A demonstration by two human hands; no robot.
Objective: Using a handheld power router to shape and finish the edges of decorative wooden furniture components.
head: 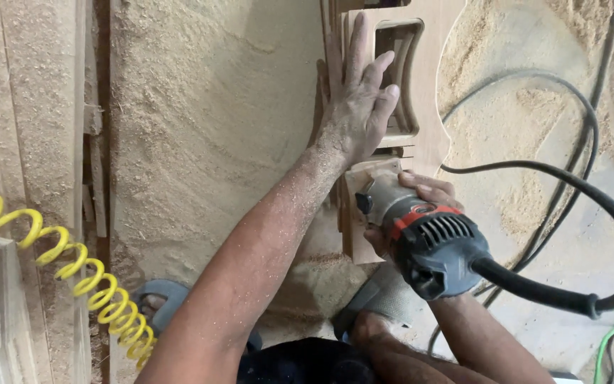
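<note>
Your left hand (360,107): fingers flat and spread, gripping nothing, palm pressed on the wooden panel (428,85) beside its routed recess (398,75); your right hand (421,203): fingers curled tight around the body of the hand router (421,235), its base on the panel's near end; the panel's long axis runs straight away from you, so the uncut length lies ahead of the router, under and past your left hand; right hand nearer the tool, left nearer the recess; the bit is hidden under the base; the black cord (570,185) loops off right; sawdust (207,128) covers the floor; the panel's far end is cut off, probably continuing beyond the frame.
</note>
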